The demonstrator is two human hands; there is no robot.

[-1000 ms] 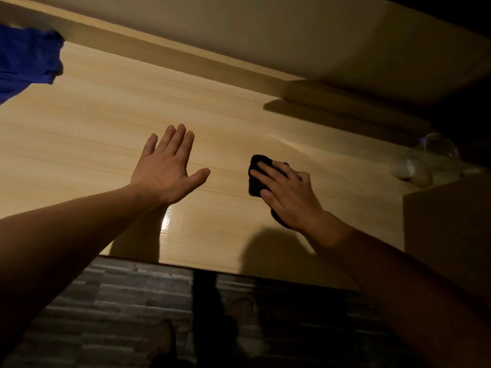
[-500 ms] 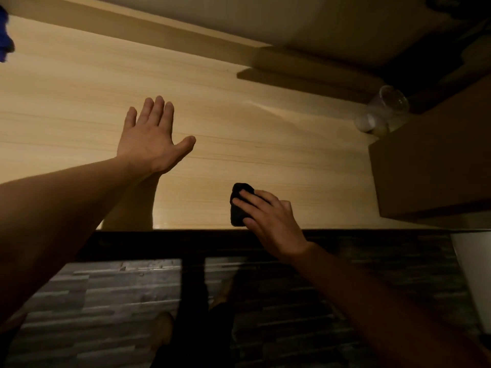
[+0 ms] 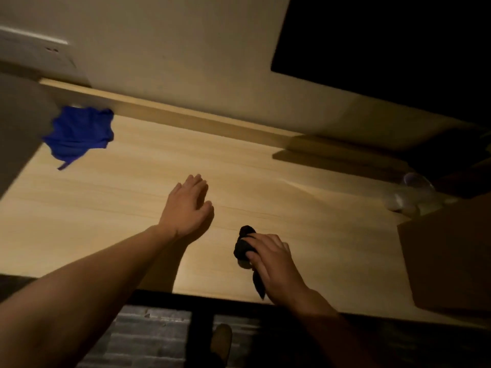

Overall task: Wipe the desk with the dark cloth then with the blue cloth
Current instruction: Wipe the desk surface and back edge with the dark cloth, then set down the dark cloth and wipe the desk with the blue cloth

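Right hand point(image 3: 276, 261) grip clamped on dark cloth point(image 3: 244, 245), pressing it on worktop point(image 3: 106, 208). Left hand point(image 3: 188, 208) grip apart, flat. Blue cloth point(image 3: 79, 134) far left of it.

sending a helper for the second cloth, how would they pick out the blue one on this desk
Start from the light wooden desk and follow its back edge to the far left corner. The blue cloth lies crumpled there, untouched. It is bright blue and loose, unlike the dark cloth bunched under the right hand near the front edge.
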